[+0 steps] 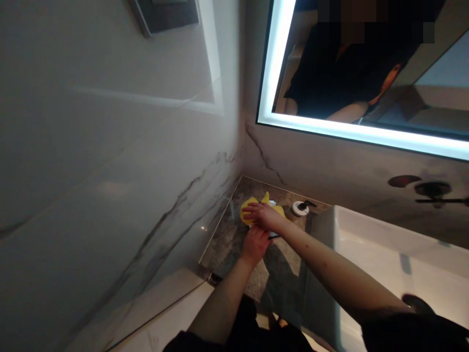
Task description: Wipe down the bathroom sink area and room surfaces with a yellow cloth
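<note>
Here, a yellow cloth [256,208] is pressed flat on the surface [223,239] under the open right hand [262,215], while the left hand's [254,244] grip cannot be told.

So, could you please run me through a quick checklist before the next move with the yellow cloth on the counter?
1. Right hand flat on yellow cloth: ok.
2. Left hand on the counter beside the cloth: ok; whether it holds anything: cannot tell.
3. Cloth lies on the counter near the wall corner: ok.
4. Soap dispenser apart from the cloth, upright: ok.
5. Dark thing under the right wrist identified: cannot tell.
6. Basin clear of both hands: ok.
</note>
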A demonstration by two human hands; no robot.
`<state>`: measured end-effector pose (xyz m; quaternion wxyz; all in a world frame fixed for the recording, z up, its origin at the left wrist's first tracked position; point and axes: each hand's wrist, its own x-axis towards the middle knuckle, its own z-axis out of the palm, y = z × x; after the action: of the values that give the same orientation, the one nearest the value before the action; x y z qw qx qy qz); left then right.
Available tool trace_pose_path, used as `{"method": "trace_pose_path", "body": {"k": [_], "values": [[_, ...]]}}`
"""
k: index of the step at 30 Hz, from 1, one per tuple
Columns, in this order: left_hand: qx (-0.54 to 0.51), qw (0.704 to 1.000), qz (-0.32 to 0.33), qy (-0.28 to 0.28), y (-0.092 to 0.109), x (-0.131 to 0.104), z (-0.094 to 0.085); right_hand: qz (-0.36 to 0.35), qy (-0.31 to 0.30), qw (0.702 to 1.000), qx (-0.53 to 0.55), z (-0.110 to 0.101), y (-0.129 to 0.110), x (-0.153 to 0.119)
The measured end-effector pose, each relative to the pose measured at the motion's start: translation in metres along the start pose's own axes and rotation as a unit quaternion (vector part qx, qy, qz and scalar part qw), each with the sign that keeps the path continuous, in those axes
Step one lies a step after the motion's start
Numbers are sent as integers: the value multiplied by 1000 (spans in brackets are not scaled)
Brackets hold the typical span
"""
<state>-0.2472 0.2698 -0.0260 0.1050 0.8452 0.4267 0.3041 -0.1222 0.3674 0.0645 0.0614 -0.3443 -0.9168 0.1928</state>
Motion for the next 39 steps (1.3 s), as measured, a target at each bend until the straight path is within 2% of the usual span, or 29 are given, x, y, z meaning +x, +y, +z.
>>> {"method": "trace_pose_path", "body": {"k": [3, 8, 10, 12, 14, 18, 20, 22, 25, 27, 31, 35, 39], "values": [[-20, 1000, -1, -19, -2, 4, -5, 84, 24, 996, -18, 2, 13, -13], [-48, 997, -21, -51, -2, 8, -14, 236, 56, 970, -33, -7, 32, -70], [-70, 994, -51, -62, -2, 11, -17, 314, 32, 949, -20, 3, 33, -94], [-102, 988, -94, -66, -1, 16, -21, 383, -2, 924, 0, 21, 33, -115], [-131, 980, -144, -51, 1, 25, -25, 412, 7, 911, 22, 42, 31, -132], [-135, 965, -222, -19, -1, 46, -34, 408, 183, 892, 57, 67, 26, -144], [-123, 963, -237, -17, -5, 55, -39, 399, 252, 876, 99, 68, 20, -141], [-118, 961, -250, -16, -11, 64, -46, 392, 290, 859, 153, 65, 15, -135], [-131, 956, -262, -21, -18, 74, -58, 386, 330, 837, 207, 61, 8, -121], [-143, 950, -275, -24, -22, 79, -65, 360, 352, 835, 221, 60, 6, -109], [-158, 938, -306, -25, -28, 88, -77, 304, 377, 848, 216, 60, 12, -88], [-182, 933, -308, -33, -30, 90, -87, 281, 369, 864, 196, 60, 20, -74], [-193, 936, -292, -24, -26, 86, -85, 261, 366, 876, 176, 60, 25, -61]]}}
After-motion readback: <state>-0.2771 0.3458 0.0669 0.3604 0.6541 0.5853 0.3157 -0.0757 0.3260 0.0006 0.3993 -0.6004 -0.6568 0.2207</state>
